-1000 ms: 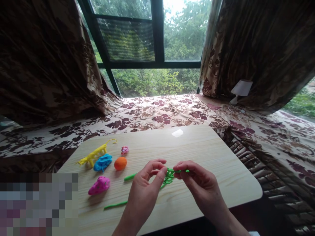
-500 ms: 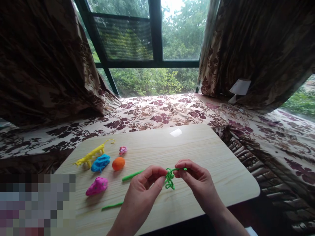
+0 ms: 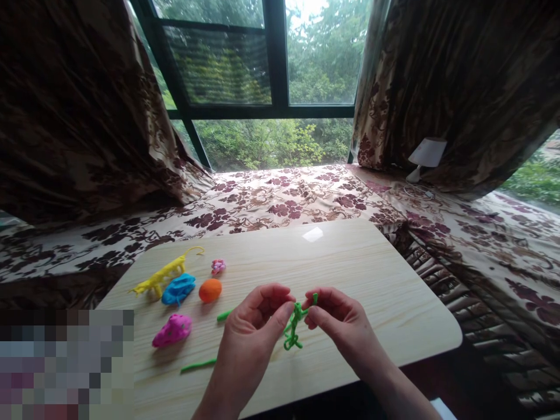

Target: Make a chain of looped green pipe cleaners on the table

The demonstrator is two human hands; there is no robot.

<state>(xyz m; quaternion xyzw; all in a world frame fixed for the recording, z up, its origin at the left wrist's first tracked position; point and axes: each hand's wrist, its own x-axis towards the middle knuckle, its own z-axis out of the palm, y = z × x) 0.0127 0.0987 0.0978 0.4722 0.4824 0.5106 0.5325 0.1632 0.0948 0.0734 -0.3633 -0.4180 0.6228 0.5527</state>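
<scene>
Over the front of the table, my left hand (image 3: pixel 258 332) pinches the upper part of a looped green clay figure (image 3: pixel 294 329) between thumb and fingertips. My right hand (image 3: pixel 339 318) is closed on a thin strand at the figure's right side, and the strand's short end sticks up above the fingers. Small loops hang below both hands. Partly behind my left hand lie a thick green clay strip (image 3: pixel 224 315) and a thinner green clay strip (image 3: pixel 199 366), both on the tabletop.
On the left of the pale wooden table (image 3: pixel 367 268) are a yellow long-tailed clay animal (image 3: pixel 164 274), a blue clay piece (image 3: pixel 178 289), an orange ball (image 3: pixel 210 290), a small pink-red clay piece (image 3: pixel 217 266) and a speckled magenta lump (image 3: pixel 172 331). A white lamp (image 3: pixel 427 153) stands at back right.
The green figure has turned and hangs slightly lower and further left. My right hand has shifted a little left, and its strand now bends upward instead of lying sideways.
</scene>
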